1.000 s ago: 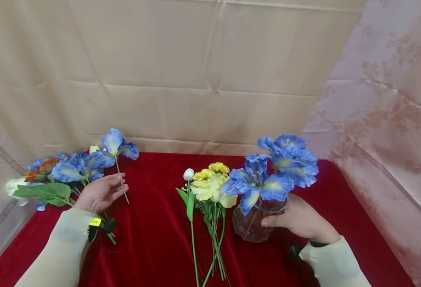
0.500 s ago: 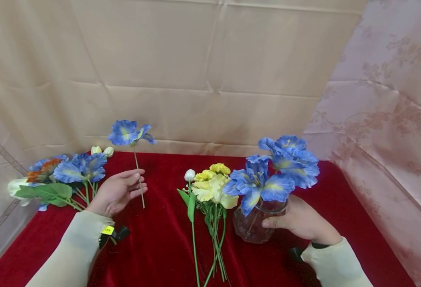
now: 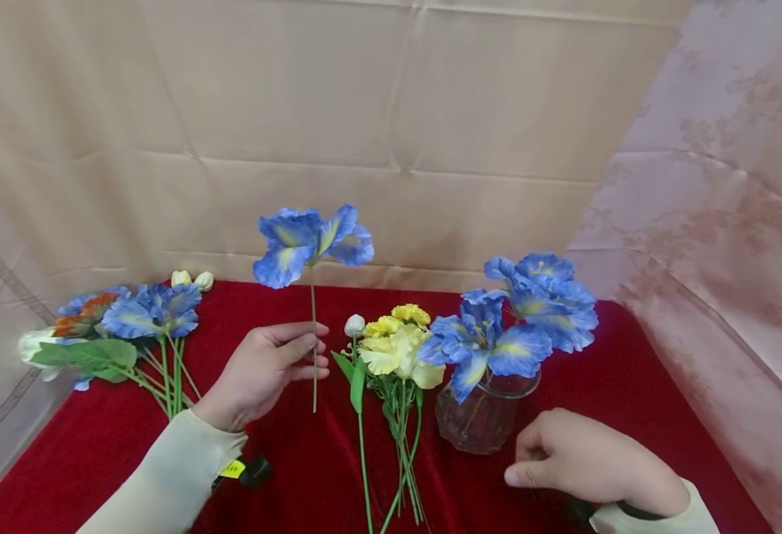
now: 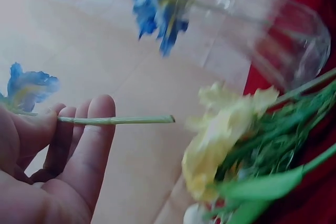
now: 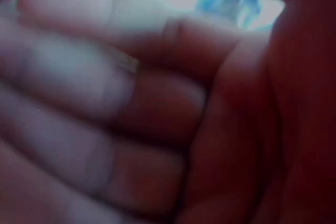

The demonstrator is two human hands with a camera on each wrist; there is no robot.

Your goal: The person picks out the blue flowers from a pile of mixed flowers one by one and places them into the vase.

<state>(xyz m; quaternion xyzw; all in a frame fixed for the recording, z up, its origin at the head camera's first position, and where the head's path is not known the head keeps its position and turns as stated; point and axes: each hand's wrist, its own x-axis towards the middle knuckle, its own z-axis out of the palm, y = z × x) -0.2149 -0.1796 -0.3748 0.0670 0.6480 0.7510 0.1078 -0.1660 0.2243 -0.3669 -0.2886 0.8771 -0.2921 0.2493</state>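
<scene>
My left hand point(image 3: 257, 374) pinches the thin stem of a blue iris point(image 3: 290, 245) between thumb and fingers. The bloom stands upright above the hand, and the cut stem end point(image 4: 152, 120) sticks out past the fingers in the left wrist view. My right hand point(image 3: 594, 456) is just in front of the glass vase point(image 3: 474, 423), apart from it, with loosely curled fingers around nothing. Several blue irises point(image 3: 517, 348) stand in the vase and lean over its rim. The right wrist view is blurred and mostly filled by fingers point(image 5: 79, 77).
Yellow flowers point(image 3: 391, 352) and a white tulip point(image 3: 354, 325) lie between the left hand and the vase on red cloth point(image 3: 284, 467). At the left lies another pile with a blue iris point(image 3: 153, 311), an orange flower point(image 3: 84, 315) and leaves point(image 3: 90, 354). Beige curtain point(image 3: 297, 111) hangs behind.
My left hand has carried the blue iris rightward from the left pile toward the middle. My right hand has let go of the vase and drawn back toward me.
</scene>
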